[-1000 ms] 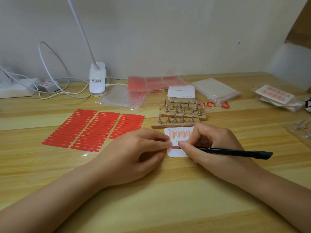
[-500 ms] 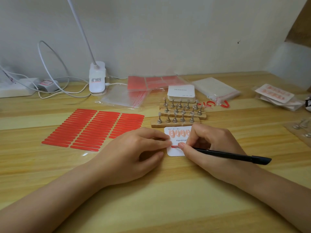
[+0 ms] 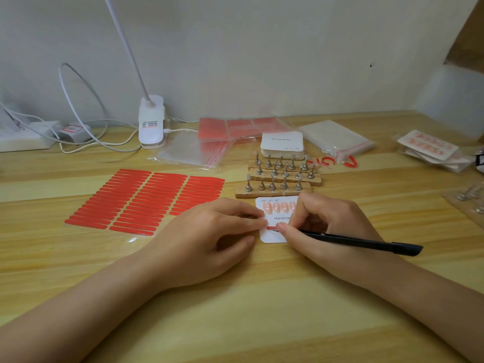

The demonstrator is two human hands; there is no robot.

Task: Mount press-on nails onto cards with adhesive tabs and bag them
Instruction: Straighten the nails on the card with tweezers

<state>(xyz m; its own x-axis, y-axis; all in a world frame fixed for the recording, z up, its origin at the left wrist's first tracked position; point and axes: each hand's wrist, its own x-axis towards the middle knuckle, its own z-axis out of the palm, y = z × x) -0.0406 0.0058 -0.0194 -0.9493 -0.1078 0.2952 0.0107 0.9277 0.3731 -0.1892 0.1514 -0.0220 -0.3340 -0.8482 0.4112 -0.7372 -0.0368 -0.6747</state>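
A white card (image 3: 272, 235) lies on the wooden table, with a row of pale pink nails (image 3: 277, 207) along its top. A thin red adhesive strip (image 3: 271, 227) lies across the card's lower half. My left hand (image 3: 209, 237) rests beside the card, its fingertips pressing on the card's left edge. My right hand (image 3: 324, 231) grips black tweezers (image 3: 361, 243), whose tips touch the red strip. A sheet of red adhesive strips (image 3: 146, 200) lies to the left.
Wooden racks with metal nail stands (image 3: 280, 176) sit just behind the card, with a stack of blank cards (image 3: 282, 144) further back. Clear zip bags (image 3: 193, 153) and a lamp base (image 3: 151, 124) stand at the rear; finished bagged cards (image 3: 432, 150) lie far right.
My hands and the tweezers have hardly moved; the tweezers' rear end has dropped slightly. The card stays in place.
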